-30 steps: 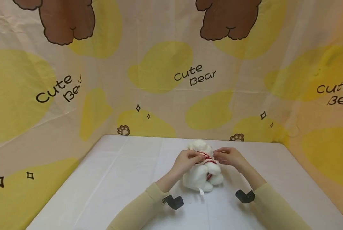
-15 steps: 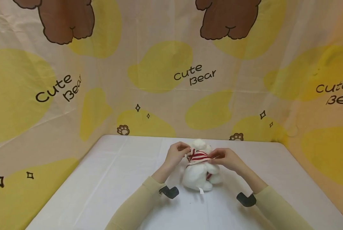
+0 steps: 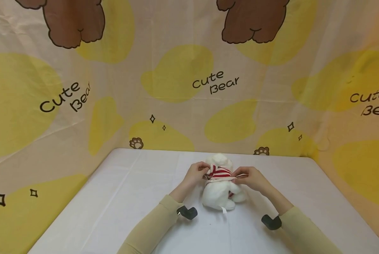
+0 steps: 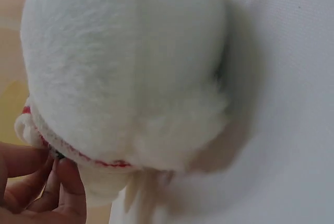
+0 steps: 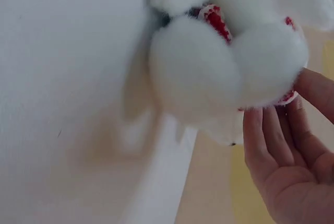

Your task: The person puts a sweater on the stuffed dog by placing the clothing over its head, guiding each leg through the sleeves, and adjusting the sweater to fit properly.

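Observation:
A white plush toy (image 3: 214, 195) sits on the table with its rounded body toward me. Around its upper part is a red-and-white striped knit garment (image 3: 221, 172). My left hand (image 3: 193, 176) pinches the garment's left side; in the left wrist view its fingertips meet at the red-trimmed hem. On the opposite side, my right hand (image 3: 252, 178) holds the garment's right edge between thumb and fingers. The right wrist view shows that hand (image 5: 295, 172) close against the white fur, its fingertips partly hidden behind the toy. A small white tag (image 3: 224, 210) sticks out at the toy's bottom.
The white table (image 3: 138, 197) has rounded far corners. Behind it and at both sides hangs a printed bear cloth (image 3: 176, 116). A black bracket (image 3: 188, 212) protrudes at the left wrist, and another black bracket (image 3: 271, 222) at the right.
My left hand has gone from the garment's middle to its left side. My right hand, earlier apart from the toy, has moved in to the garment's right edge. The hem now lies lower.

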`<action>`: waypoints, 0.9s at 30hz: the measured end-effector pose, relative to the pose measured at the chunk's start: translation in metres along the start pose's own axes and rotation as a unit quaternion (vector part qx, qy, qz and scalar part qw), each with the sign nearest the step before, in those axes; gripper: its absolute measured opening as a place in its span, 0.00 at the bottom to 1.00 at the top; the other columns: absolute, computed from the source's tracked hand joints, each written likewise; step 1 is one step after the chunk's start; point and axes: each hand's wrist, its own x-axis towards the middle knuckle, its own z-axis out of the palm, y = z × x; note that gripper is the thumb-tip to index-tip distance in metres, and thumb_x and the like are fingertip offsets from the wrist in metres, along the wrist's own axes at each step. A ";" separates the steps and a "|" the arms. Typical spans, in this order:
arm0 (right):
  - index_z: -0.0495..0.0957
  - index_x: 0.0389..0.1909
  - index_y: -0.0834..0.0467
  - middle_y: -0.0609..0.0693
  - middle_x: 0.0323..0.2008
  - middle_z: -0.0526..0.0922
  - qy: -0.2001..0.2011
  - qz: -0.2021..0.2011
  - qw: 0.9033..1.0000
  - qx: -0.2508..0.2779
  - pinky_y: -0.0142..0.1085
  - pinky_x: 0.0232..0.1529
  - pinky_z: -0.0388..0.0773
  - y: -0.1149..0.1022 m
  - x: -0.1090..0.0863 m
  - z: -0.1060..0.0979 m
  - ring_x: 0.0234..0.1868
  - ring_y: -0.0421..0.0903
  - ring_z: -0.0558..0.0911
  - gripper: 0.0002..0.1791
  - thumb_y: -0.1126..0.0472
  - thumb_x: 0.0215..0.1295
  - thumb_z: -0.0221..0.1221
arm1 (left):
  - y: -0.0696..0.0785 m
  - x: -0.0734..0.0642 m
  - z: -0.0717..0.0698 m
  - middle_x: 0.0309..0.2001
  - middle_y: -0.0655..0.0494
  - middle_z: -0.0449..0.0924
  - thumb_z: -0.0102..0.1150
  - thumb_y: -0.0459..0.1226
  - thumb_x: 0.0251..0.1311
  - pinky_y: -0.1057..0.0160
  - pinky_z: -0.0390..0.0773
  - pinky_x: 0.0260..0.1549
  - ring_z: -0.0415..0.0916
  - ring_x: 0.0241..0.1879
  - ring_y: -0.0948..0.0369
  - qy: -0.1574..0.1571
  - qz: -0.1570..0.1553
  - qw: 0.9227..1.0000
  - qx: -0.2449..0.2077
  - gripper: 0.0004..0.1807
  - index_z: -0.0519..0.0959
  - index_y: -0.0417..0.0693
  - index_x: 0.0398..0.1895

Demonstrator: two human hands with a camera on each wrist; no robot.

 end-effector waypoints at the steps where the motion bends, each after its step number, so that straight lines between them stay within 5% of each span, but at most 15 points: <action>1: 0.81 0.37 0.59 0.55 0.43 0.84 -0.005 -0.003 1.000 0.005 0.45 0.49 0.79 0.002 0.001 -0.001 0.45 0.50 0.83 0.09 0.60 0.57 0.64 | -0.002 0.000 -0.001 0.42 0.42 0.82 0.50 0.29 0.65 0.65 0.80 0.31 0.75 0.29 0.65 -0.007 0.002 1.000 -0.003 0.11 0.79 0.35 0.45; 7: 0.80 0.39 0.61 0.57 0.45 0.82 -0.024 -0.040 0.999 0.024 0.41 0.47 0.80 0.008 0.004 -0.004 0.46 0.49 0.83 0.10 0.61 0.58 0.64 | -0.005 -0.002 -0.006 0.39 0.49 0.82 0.56 0.32 0.61 0.65 0.79 0.33 0.76 0.30 0.66 -0.051 -0.017 0.997 -0.047 0.13 0.79 0.34 0.46; 13: 0.80 0.39 0.61 0.58 0.42 0.83 -0.011 -0.129 0.991 0.024 0.33 0.43 0.80 0.005 0.004 -0.001 0.44 0.52 0.84 0.09 0.63 0.58 0.64 | -0.005 -0.002 -0.008 0.32 0.55 0.80 0.58 0.33 0.59 0.69 0.73 0.26 0.72 0.27 0.65 -0.053 -0.020 0.998 -0.014 0.11 0.81 0.36 0.43; 16: 0.80 0.38 0.59 0.57 0.41 0.83 -0.004 -0.140 0.990 0.014 0.31 0.43 0.80 0.004 0.001 0.001 0.44 0.52 0.84 0.08 0.61 0.59 0.64 | -0.005 0.001 -0.007 0.31 0.55 0.80 0.56 0.31 0.60 0.71 0.71 0.23 0.70 0.26 0.66 -0.035 -0.010 0.999 0.010 0.09 0.81 0.36 0.40; 23: 0.76 0.38 0.62 0.61 0.47 0.80 -0.076 -0.113 0.990 0.037 0.40 0.48 0.80 0.005 -0.011 -0.007 0.48 0.53 0.82 0.07 0.62 0.64 0.58 | 0.002 0.001 -0.002 0.28 0.50 0.80 0.58 0.32 0.59 0.71 0.70 0.17 0.67 0.20 0.66 0.090 -0.016 0.995 0.026 0.07 0.82 0.36 0.35; 27: 0.76 0.36 0.60 0.55 0.43 0.79 -0.100 -0.082 0.992 0.006 0.40 0.47 0.77 0.005 -0.015 -0.012 0.44 0.47 0.78 0.07 0.60 0.64 0.57 | 0.005 -0.001 0.000 0.27 0.52 0.80 0.60 0.33 0.58 0.71 0.72 0.18 0.68 0.21 0.66 0.086 -0.020 0.995 0.049 0.06 0.83 0.37 0.33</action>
